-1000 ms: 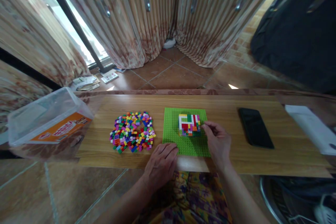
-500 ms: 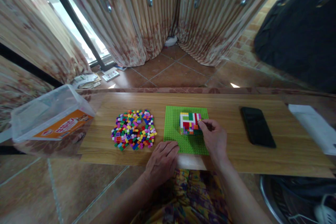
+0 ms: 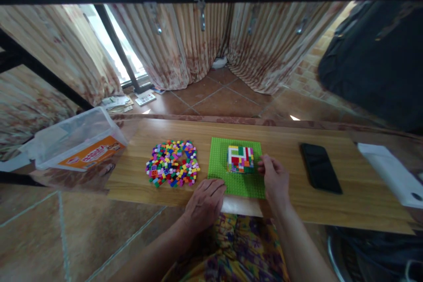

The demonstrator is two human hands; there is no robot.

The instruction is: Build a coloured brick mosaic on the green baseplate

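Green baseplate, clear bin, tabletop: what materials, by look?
Green baseplate: likely moulded plastic, satin; regular studs, uniform colour.
Clear bin: probably rigid plastic, smooth, slightly cloudy; see-through walls.
Tabletop: wood or wood-look laminate, faint sheen; long grain lines show, but the surface alone doesn't settle which.

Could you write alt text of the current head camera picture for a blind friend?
A person's right hand is beside a build of multicoloured bricks on a green baseplate; the left hand rests at the baseplate's near left corner. Loose bricks lie to the left, a black phone to the right.
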